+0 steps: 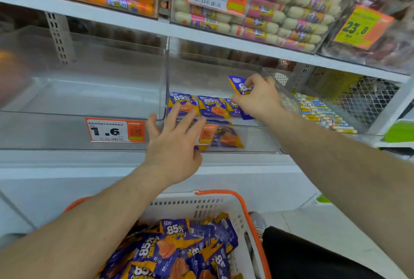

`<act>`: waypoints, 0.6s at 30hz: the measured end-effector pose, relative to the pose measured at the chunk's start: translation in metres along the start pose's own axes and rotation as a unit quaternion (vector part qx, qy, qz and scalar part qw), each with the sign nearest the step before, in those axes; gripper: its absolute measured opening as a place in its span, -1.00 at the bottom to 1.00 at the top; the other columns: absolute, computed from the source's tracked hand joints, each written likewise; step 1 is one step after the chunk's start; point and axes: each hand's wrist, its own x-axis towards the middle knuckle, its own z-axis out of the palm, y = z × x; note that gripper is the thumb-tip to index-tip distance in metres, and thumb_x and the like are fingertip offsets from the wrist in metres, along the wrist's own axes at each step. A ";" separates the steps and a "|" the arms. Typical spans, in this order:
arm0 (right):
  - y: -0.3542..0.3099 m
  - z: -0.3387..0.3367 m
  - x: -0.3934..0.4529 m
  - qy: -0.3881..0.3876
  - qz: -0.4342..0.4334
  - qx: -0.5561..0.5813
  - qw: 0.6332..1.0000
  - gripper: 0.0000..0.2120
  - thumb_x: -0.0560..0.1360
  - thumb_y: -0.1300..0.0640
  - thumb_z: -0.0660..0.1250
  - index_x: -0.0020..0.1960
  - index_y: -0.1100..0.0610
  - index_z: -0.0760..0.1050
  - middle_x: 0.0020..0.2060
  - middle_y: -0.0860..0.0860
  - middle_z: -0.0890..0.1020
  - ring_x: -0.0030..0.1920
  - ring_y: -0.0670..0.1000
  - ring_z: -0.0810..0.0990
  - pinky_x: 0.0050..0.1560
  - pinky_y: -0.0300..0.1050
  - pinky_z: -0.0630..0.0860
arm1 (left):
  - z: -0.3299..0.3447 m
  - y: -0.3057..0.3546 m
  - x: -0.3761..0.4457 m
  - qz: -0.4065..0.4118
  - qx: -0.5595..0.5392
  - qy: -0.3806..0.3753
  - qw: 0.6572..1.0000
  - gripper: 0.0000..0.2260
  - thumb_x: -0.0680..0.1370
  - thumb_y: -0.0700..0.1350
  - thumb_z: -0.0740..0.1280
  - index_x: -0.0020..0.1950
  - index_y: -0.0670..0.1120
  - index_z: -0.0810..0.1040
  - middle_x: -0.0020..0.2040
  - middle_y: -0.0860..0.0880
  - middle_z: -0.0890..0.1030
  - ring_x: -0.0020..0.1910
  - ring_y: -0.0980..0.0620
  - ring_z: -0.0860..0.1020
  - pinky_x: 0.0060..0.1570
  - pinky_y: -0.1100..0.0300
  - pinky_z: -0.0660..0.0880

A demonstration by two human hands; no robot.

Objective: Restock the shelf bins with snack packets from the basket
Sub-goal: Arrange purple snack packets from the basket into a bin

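Gripping purple-orange snack packet (240, 86), right hand (257, 97) over clear bin (224, 144); left hand (174, 142) spread, empty.

The shelf bins (89, 72) are clear, glossy plastic, smooth enough to catch glare, and they sit on a shelf (125, 18) of white painted metal with a matt finish. The snack packets (179, 247) are shiny purple-and-orange foil film, crinkled at the edges. The basket (201, 207) is matt white perforated plastic with a smooth orange rim.
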 end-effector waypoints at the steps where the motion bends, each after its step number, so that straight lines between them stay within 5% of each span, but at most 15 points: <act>1: 0.005 0.002 0.012 -0.027 0.015 -0.030 0.999 -0.50 0.35 -0.14 0.45 0.23 0.00 0.46 0.24 0.10 0.37 0.17 0.18 0.51 0.17 -0.05 0.44 | 0.005 0.000 0.000 0.000 0.010 -0.013 1.000 -0.24 0.39 0.06 0.40 0.55 0.06 0.22 0.55 0.00 0.24 0.54 -0.15 0.11 0.33 -0.40 -0.04; 4: 0.021 0.014 0.033 -0.108 0.024 -0.115 0.987 -0.56 0.35 -0.15 0.43 0.14 0.02 0.49 0.15 0.13 0.45 0.08 0.15 0.49 -0.01 -0.13 0.42 | 0.015 -0.003 0.000 0.002 0.019 0.012 1.000 -0.17 0.21 -0.05 0.53 0.47 0.00 0.39 0.38 -0.06 0.47 0.38 -0.20 0.39 0.26 -0.43 0.07; 7: 0.034 0.035 0.039 -0.182 0.019 -0.211 0.960 -0.67 0.30 -0.13 0.36 -0.08 0.09 0.54 -0.04 0.13 0.65 -0.14 0.13 0.55 -0.13 -0.17 0.47 | 0.019 -0.002 0.000 -0.005 0.021 0.059 0.998 -0.20 0.18 -0.06 0.51 0.43 -0.01 0.43 0.31 -0.05 0.51 0.32 -0.18 0.44 0.26 -0.42 0.09; 9: 0.037 0.044 0.036 -0.301 0.081 -0.193 0.930 -0.70 0.35 -0.08 0.41 -0.08 0.14 0.59 -0.26 0.09 0.67 -0.34 0.06 0.57 -0.30 -0.21 0.48 | 0.022 -0.001 0.001 -0.001 0.021 0.083 0.996 -0.20 0.17 -0.06 0.51 0.42 -0.01 0.44 0.30 -0.04 0.51 0.30 -0.18 0.44 0.26 -0.43 0.09; 11: 0.038 0.046 0.038 -0.372 0.096 -0.246 0.890 -0.73 0.43 -0.05 0.44 -0.03 0.15 0.61 -0.18 0.08 0.68 -0.29 0.04 0.59 -0.27 -0.20 0.50 | 0.021 -0.001 0.000 -0.002 0.021 0.077 0.997 -0.20 0.16 -0.07 0.51 0.42 -0.01 0.44 0.29 -0.04 0.51 0.29 -0.17 0.42 0.27 -0.43 0.06; 13: 0.035 0.046 0.040 -0.345 0.037 -0.315 0.883 -0.68 0.47 -0.13 0.40 -0.03 0.13 0.60 -0.05 0.08 0.66 -0.18 0.07 0.57 -0.20 -0.17 0.49 | 0.022 0.000 0.000 -0.005 0.020 0.073 0.997 -0.19 0.16 -0.06 0.51 0.42 -0.01 0.44 0.29 -0.05 0.51 0.29 -0.18 0.41 0.28 -0.41 0.02; 18: 0.038 0.050 0.037 -0.314 -0.019 -0.346 0.884 -0.73 0.54 -0.01 0.32 -0.26 0.11 0.48 -0.16 0.10 0.62 -0.32 0.01 0.48 -0.25 -0.18 0.42 | 0.019 0.001 0.000 -0.011 0.026 0.052 0.998 -0.18 0.16 -0.04 0.51 0.43 -0.01 0.42 0.30 -0.05 0.50 0.31 -0.20 0.42 0.28 -0.34 -0.04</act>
